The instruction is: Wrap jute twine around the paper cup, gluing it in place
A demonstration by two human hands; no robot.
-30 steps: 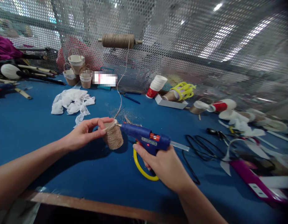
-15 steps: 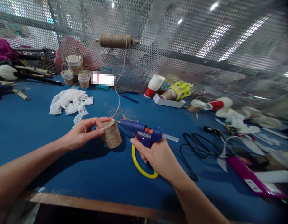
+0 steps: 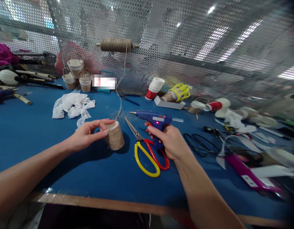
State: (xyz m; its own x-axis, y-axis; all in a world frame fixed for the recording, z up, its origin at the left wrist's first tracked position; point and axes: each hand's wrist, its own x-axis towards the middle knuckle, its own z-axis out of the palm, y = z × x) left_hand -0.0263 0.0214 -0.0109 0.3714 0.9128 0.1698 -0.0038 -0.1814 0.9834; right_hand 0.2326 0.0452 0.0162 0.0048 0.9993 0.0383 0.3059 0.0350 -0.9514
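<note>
My left hand (image 3: 91, 132) is closed on the rim of a small cup wrapped in twine (image 3: 115, 136), tilted just above the table. A strand of twine (image 3: 121, 86) runs from the cup's rim up to a spool (image 3: 115, 45) on the mesh wall. In my right hand (image 3: 172, 140) is a blue glue gun (image 3: 150, 118) with a red light lit and a clear glue stick (image 3: 177, 120) out of its back. Its nozzle points left, apart from the cup. Scissors with one yellow and one red handle (image 3: 147, 159) lie between the cup and my right hand.
White lace (image 3: 71, 105) lies at the left, with small handled baskets (image 3: 85, 83) behind. Stacked paper cups (image 3: 155, 88) and a shallow box (image 3: 169, 103) stand at the back. Black cable (image 3: 199, 144) and a magenta power strip (image 3: 250, 175) lie to the right.
My right hand has drawn the glue gun away from the cup's rim, up and to the right, uncovering the scissors. My left hand still holds the cup in nearly the same place.
</note>
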